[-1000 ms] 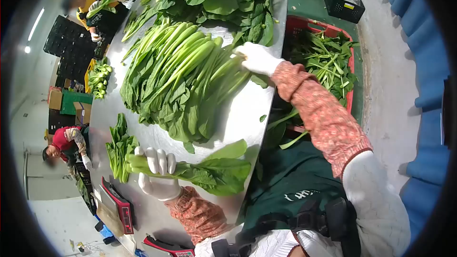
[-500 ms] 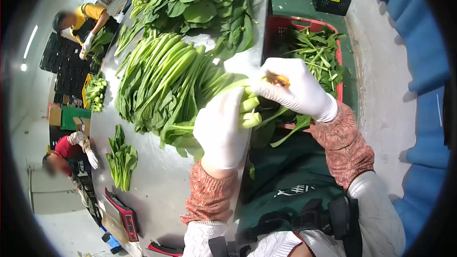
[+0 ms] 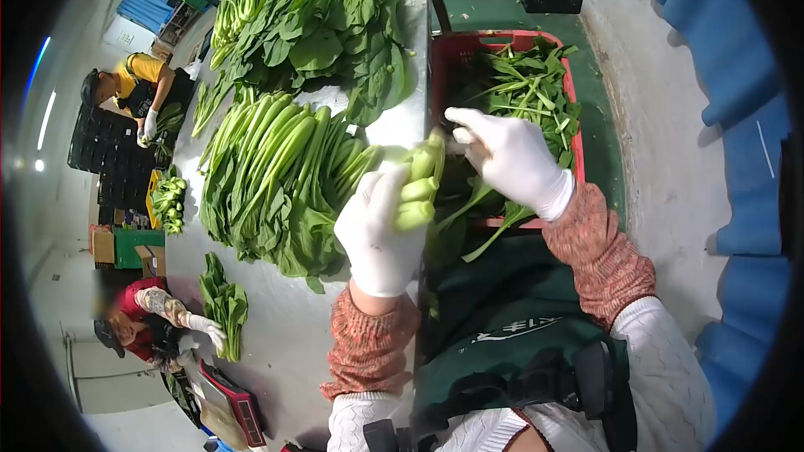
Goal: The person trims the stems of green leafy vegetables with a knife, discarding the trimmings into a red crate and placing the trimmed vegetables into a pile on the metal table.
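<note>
My left hand (image 3: 381, 238), in a white glove, is closed around a bunch of leafy green stems (image 3: 416, 191). Their pale cut ends point right, over the table edge. My right hand (image 3: 512, 155), also gloved, is just right of the stem ends, its fingers curled on a small tool mostly hidden in the grip. Only a dark, blurred bit of it shows at the fingertips. Beyond my left hand, a big pile of leafy greens (image 3: 268, 172) lies on the metal table (image 3: 289, 318), stems towards me.
A red crate (image 3: 578, 130) of leaves and trimmings stands right of the table. Another heap of greens (image 3: 314, 42) lies farther back. To the left, a co-worker's gloved hand (image 3: 208, 331) meets a small bunch (image 3: 224, 305), near a red-edged scale (image 3: 239, 406). Another person (image 3: 138, 88) handles greens.
My right hand has drawn slightly away from the stem ends, and the orange part in its grip no longer shows. The co-worker in red has reached to the small bunch. The view shifted slightly.
</note>
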The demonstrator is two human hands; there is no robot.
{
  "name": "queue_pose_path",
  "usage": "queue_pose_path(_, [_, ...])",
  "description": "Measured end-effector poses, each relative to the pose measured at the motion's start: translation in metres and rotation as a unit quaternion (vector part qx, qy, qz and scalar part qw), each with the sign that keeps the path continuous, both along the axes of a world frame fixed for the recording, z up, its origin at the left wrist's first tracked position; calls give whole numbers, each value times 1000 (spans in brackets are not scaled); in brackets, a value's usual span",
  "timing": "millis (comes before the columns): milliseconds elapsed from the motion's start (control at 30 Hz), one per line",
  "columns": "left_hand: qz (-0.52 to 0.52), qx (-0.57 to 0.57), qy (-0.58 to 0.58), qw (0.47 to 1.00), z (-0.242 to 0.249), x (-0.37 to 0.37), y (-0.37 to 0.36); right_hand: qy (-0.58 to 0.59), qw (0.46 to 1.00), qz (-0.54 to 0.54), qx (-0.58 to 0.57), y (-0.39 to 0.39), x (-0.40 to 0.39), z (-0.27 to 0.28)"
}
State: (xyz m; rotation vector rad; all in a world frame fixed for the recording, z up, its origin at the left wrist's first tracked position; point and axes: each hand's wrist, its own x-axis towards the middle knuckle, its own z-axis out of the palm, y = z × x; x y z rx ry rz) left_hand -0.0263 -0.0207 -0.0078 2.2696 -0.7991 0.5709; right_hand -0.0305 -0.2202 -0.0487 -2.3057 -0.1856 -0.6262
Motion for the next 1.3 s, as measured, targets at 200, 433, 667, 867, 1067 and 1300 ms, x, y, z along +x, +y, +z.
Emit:
queue_pose_path(200, [-27, -150, 194, 969, 2, 8, 20, 147, 971, -103, 156, -58, 17, -56])
queue_pose_path(433, [-135, -274, 529, 792, 9, 13, 23, 268, 825, 298, 399, -11, -4, 41])
queue_pose_path(667, [-91, -228, 586, 772, 2, -5, 55, 198, 886, 344, 241, 22, 11, 27])
queue_pose_path(867, [-70, -331, 521, 784, -7, -14, 147, 192, 973, 123, 20, -10, 61, -30])
queue_pose_path(1067, [-114, -611, 404, 671, -24, -27, 169, 144, 977, 146, 59, 69, 131, -44])
queue_pose_path(1300, [-129, -565, 363, 730, -17, -35, 191, 48, 986, 152, -59, 161, 208, -36])
